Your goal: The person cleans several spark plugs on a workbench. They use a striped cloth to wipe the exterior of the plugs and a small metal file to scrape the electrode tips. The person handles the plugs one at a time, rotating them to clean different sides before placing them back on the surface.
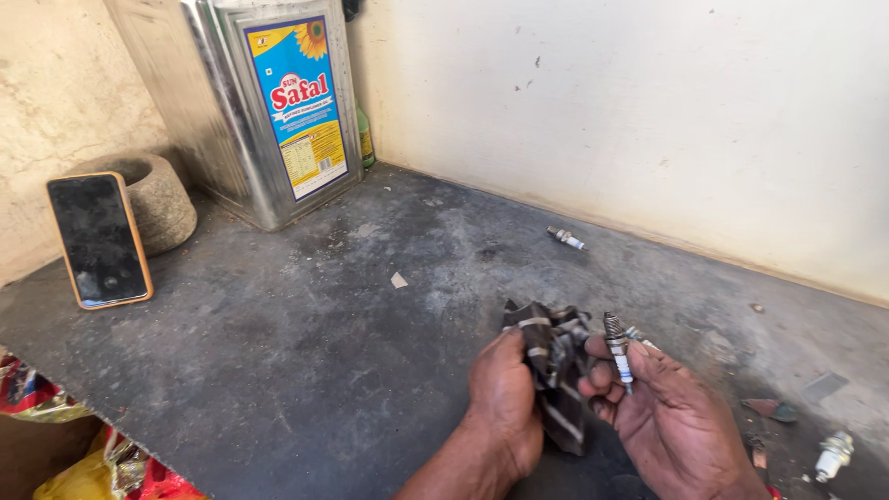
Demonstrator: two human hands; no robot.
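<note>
Both hands work low in the picture, closest to the camera. Left hand (505, 398) is closed around a dark strip of worn abrasive cloth (554, 366), thumb pressed on its folded top. Right hand (662, 417) is cupped palm-up, its thumb and fingers pinching one spark plug (617, 356) upright, just beside the cloth and touching its edge; something more may lie behind that plug, but it cannot be made out.

Spark plugs counted: three sure ones. One in the right hand, a second (566, 238) lying alone near the back wall (648, 111), a third (832, 456) at the far right, close to the picture's edge. Small scraps (769, 407) lie between that one and the right hand.

On the grey counter (306, 352), the widest open room is the bare stretch left of the hands, broken only by one pale chip (398, 280). Its front edge runs diagonally at lower left, with bright wrappers (83, 472) below it. Along the back left stand one large square tin can (264, 102), one small green bottle (365, 137) tucked behind it, one stone mortar (157, 199), and one phone (99, 239) leaning against the mortar, well apart from the hands.
</note>
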